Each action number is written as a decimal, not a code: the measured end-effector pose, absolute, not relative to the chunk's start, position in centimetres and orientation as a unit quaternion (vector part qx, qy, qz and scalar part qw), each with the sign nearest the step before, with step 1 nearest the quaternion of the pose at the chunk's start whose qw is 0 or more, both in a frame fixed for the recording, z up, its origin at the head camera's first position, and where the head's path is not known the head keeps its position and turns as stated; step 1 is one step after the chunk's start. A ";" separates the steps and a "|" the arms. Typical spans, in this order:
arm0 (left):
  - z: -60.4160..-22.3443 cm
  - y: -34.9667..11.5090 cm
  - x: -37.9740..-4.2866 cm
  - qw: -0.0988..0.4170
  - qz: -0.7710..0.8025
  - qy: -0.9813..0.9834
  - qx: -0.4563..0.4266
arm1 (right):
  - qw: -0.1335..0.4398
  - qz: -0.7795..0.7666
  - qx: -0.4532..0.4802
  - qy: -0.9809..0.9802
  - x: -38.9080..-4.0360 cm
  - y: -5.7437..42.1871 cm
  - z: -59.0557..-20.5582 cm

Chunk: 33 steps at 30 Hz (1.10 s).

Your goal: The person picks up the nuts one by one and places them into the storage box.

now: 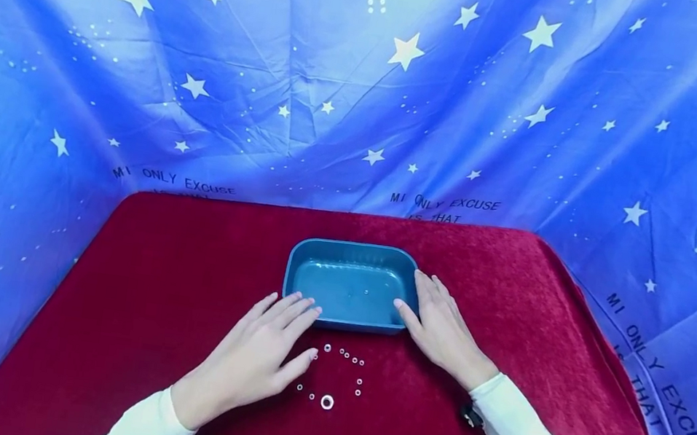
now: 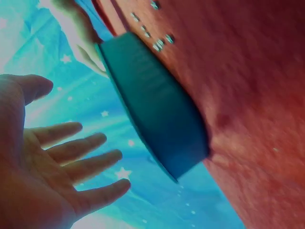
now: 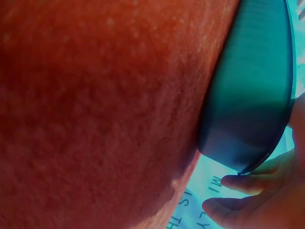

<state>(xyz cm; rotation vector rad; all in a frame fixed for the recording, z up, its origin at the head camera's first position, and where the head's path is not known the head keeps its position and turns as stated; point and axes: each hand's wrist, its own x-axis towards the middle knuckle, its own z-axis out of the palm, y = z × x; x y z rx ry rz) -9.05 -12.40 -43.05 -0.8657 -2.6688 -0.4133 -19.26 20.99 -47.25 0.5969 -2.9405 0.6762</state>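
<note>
A blue-green plastic box (image 1: 347, 297) with a raised rim sits on red cloth, its open top facing up. My right hand (image 1: 443, 325) holds its right end, thumb over the rim and fingers along the outer wall; in the right wrist view, fingertips (image 3: 233, 182) reach past the corner. My left hand (image 1: 258, 352) hovers by the near left corner, fingers straight; the left wrist view shows those fingers (image 2: 95, 167) spread, holding nothing. Several small silvery rings, resembling metal nuts (image 1: 358, 393), lie scattered before the box. A larger ring (image 1: 322, 403) lies nearest me.
The red velvety cloth (image 1: 199, 249) covers the whole table. Blue curtains (image 1: 333, 135) printed with stars and lettering close off the back and both sides. A dark band (image 1: 471, 416) is strapped at my right wrist, beside the white sleeve.
</note>
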 end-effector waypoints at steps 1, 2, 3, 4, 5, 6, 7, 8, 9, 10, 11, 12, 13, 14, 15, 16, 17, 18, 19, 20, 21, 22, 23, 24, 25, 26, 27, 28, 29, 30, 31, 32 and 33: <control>-43.0 -12.2 -8.9 0.162 -0.142 -0.925 -0.312 | 0.034 0.220 0.195 -0.955 -19.3 21.0 -47.3; -43.0 -12.0 -8.8 0.171 -0.139 -0.920 -0.323 | 0.035 0.221 0.195 -0.955 -19.3 21.0 -47.3; -42.9 -11.8 -8.7 0.178 -0.135 -0.916 -0.332 | 0.035 0.221 0.196 -0.955 -19.3 21.0 -47.4; -42.9 -11.6 -8.5 0.182 -0.130 -0.914 -0.337 | 0.035 0.222 0.196 -0.955 -19.3 21.0 -47.4; -42.8 -11.5 -8.4 0.183 -0.125 -0.913 -0.342 | 0.035 0.222 0.196 -0.954 -19.3 21.0 -47.4; -42.8 -11.4 -8.3 0.179 -0.123 -0.913 -0.346 | 0.036 0.222 0.197 -0.954 -19.3 21.0 -47.4; -42.9 -11.2 -8.2 0.176 -0.119 -0.912 -0.351 | 0.034 0.223 0.196 -0.954 -19.3 21.0 -47.4; -43.0 -11.1 -8.1 0.173 -0.116 -0.912 -0.354 | 0.034 0.223 0.196 -0.954 -19.3 21.0 -47.4; -43.1 -11.0 -8.1 0.169 -0.112 -0.911 -0.358 | 0.034 0.224 0.196 -0.954 -19.3 21.0 -47.4; -43.3 -10.9 -8.1 0.165 -0.109 -0.911 -0.362 | 0.033 0.224 0.195 -0.954 -19.3 21.0 -47.5; -43.5 -10.8 -8.1 0.163 -0.107 -0.909 -0.367 | 0.033 0.224 0.195 -0.954 -19.3 21.0 -47.5; -43.7 -10.8 -8.1 0.163 -0.105 -0.908 -0.372 | 0.033 0.225 0.194 -0.954 -19.3 21.1 -47.5; -44.0 -10.7 -8.1 0.165 -0.102 -0.906 -0.377 | 0.032 0.226 0.194 -0.954 -19.3 21.1 -47.5; -44.3 -10.7 -8.1 0.164 -0.101 -0.904 -0.381 | 0.032 0.226 0.193 -0.954 -19.3 21.1 -47.5; -44.6 -10.6 -8.1 0.162 -0.100 -0.903 -0.386 | 0.031 0.227 0.192 -0.954 -19.2 21.1 -47.5; -44.8 -10.6 -8.0 0.158 -0.100 -0.902 -0.390 | 0.030 0.228 0.191 -0.954 -19.2 21.1 -47.5; -45.1 -10.5 -8.0 0.154 -0.099 -0.901 -0.394 | 0.029 0.228 0.190 -0.954 -19.2 21.1 -47.5; -45.4 -10.5 -7.9 0.148 -0.099 -0.900 -0.397 | 0.028 0.229 0.190 -0.954 -19.2 21.1 -47.6; -45.6 -10.4 -7.8 0.142 -0.097 -0.900 -0.400 | 0.027 0.230 0.189 -0.954 -19.1 21.2 -47.6; -45.9 -10.3 -7.7 0.137 -0.095 -0.899 -0.404 | 0.026 0.231 0.188 -0.954 -19.1 21.2 -47.6; -46.1 -10.2 -7.6 0.132 -0.091 -0.899 -0.409 | 0.025 0.232 0.186 -0.954 -19.1 21.2 -47.5; -46.3 -10.1 -7.5 0.128 -0.086 -0.898 -0.412 | 0.025 0.233 0.186 -0.954 -19.1 21.2 -47.5; -46.5 -10.0 -7.4 0.125 -0.079 -0.897 -0.417 | 0.025 0.234 0.185 -0.954 -19.1 21.2 -47.5; -46.7 -10.0 -7.3 0.123 -0.071 -0.896 -0.420 | 0.025 0.234 0.185 -0.954 -19.1 21.2 -47.5; -46.9 -9.9 -7.2 0.122 -0.062 -0.895 -0.424 | 0.025 0.234 0.185 -0.954 -19.1 21.2 -47.5; -47.1 -9.9 -7.2 0.122 -0.054 -0.894 -0.427 | 0.025 0.234 0.186 -0.954 -19.1 21.1 -47.5; -47.2 -9.8 -7.1 0.121 -0.046 -0.893 -0.430 | 0.025 0.235 0.186 -0.954 -19.1 21.1 -47.5; -47.3 -9.8 -7.0 0.120 -0.038 -0.893 -0.432 | 0.025 0.235 0.186 -0.954 -19.0 21.1 -47.5; -47.5 -9.8 -6.9 0.120 -0.031 -0.893 -0.434 | 0.024 0.235 0.186 -0.954 -19.0 21.1 -47.5; -47.5 -9.8 -6.9 0.119 -0.027 -0.893 -0.434 | 0.024 0.236 0.185 -0.954 -19.0 21.1 -47.5; -47.6 -9.9 -6.8 0.118 -0.023 -0.893 -0.434 | 0.024 0.235 0.185 -0.954 -19.0 21.0 -47.5; -47.7 -10.0 -6.8 0.118 -0.020 -0.893 -0.434 | 0.023 0.236 0.184 -0.954 -19.0 21.0 -47.5; -47.8 -10.0 -6.8 0.118 -0.018 -0.893 -0.434 | 0.023 0.236 0.184 -0.954 -19.0 21.0 -47.5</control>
